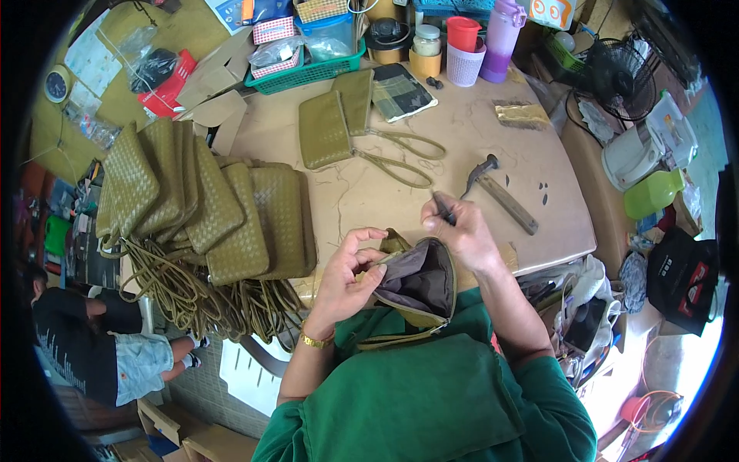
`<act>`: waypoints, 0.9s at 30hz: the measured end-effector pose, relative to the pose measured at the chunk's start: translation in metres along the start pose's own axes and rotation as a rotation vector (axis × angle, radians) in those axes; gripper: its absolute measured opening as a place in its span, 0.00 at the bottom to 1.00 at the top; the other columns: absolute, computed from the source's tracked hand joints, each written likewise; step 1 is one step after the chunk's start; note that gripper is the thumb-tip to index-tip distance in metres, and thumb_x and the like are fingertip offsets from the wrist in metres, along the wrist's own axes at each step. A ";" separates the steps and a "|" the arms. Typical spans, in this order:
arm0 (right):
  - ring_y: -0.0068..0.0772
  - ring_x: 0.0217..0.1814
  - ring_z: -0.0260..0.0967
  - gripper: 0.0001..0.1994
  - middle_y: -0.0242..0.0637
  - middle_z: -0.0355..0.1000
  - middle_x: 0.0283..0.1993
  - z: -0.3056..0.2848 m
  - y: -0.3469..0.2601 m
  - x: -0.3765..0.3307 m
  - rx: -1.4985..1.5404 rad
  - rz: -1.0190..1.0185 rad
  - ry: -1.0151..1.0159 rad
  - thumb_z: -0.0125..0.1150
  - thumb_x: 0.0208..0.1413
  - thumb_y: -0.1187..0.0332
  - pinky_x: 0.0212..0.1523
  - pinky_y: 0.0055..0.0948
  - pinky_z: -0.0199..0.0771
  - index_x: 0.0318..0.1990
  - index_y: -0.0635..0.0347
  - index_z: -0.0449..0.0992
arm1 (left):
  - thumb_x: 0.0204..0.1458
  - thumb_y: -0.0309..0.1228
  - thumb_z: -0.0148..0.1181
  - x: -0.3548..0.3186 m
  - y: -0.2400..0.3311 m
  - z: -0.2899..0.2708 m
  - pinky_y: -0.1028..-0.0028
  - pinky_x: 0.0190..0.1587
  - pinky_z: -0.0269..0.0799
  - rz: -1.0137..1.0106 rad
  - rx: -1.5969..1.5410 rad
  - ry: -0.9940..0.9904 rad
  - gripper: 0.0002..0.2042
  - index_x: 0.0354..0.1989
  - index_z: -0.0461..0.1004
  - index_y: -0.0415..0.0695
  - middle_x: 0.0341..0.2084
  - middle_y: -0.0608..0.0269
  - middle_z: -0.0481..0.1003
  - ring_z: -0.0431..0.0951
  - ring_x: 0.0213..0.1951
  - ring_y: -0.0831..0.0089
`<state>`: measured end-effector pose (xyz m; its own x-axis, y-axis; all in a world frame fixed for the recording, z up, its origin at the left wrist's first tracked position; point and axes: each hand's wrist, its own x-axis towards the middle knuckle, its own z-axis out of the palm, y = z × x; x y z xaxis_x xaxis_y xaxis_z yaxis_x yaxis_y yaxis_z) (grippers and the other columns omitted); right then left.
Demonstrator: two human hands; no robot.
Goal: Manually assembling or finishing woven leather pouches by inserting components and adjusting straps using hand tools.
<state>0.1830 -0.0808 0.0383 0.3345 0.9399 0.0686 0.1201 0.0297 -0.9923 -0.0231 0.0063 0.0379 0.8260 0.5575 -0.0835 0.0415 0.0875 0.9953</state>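
Observation:
Close to my body, an olive zip pouch (419,281) is held with its mouth wide, showing a dark grey-purple lining. My left hand (342,277) grips its left edge between thumb and fingers. Above the pouch's right side, my right hand (468,237) is closed around a small dark tool (443,208); its exact kind is mostly hidden by the fingers. Two olive pouches with wrist straps, a near one (323,131) and one behind (356,100), lie flat on the table. To the left rises a pile of woven olive pouches (200,192), their straps hanging over the edge.
A hammer (504,199) lies on the tan table (554,200), right of my hands. Farther back are a dark notebook (400,92), a green basket (308,75), cups and a purple bottle (503,42). A fan (620,77) stands at right. Another person (85,339) sits at lower left.

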 end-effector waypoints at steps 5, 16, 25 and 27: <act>0.26 0.33 0.64 0.10 0.33 0.68 0.29 -0.017 -0.002 -0.008 -0.302 -0.074 -0.115 0.68 0.50 0.68 0.37 0.27 0.65 0.35 0.65 0.78 | 0.54 0.16 0.52 -0.003 0.004 -0.004 0.82 0.43 0.65 0.055 0.056 -0.007 0.22 0.58 0.61 0.41 0.34 0.65 0.76 0.71 0.37 0.83; 0.26 0.35 0.64 0.08 0.33 0.68 0.31 -0.009 0.008 -0.011 -0.102 -0.109 -0.176 0.71 0.46 0.72 0.38 0.27 0.65 0.33 0.66 0.79 | 0.47 0.20 0.67 0.006 0.015 -0.005 0.75 0.32 0.76 0.506 0.578 0.085 0.08 0.36 0.81 0.39 0.40 0.56 0.79 0.79 0.30 0.72; 0.25 0.35 0.65 0.09 0.34 0.68 0.31 -0.011 0.008 -0.008 -0.064 -0.036 -0.234 0.70 0.48 0.71 0.38 0.27 0.65 0.35 0.66 0.78 | 0.47 0.20 0.65 0.015 0.003 -0.004 0.75 0.30 0.74 0.753 0.746 0.188 0.03 0.30 0.77 0.37 0.45 0.52 0.76 0.78 0.32 0.70; 0.26 0.36 0.66 0.10 0.35 0.69 0.32 -0.009 0.008 -0.010 -0.069 -0.040 -0.232 0.70 0.48 0.70 0.39 0.28 0.66 0.36 0.66 0.78 | 0.49 0.20 0.63 0.016 0.003 -0.003 0.73 0.32 0.72 0.589 0.700 0.214 0.05 0.28 0.72 0.37 0.42 0.54 0.76 0.77 0.32 0.68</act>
<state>0.1888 -0.0925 0.0308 0.1052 0.9917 0.0738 0.1954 0.0522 -0.9793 -0.0115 0.0174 0.0392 0.7036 0.4998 0.5052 0.0353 -0.7346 0.6776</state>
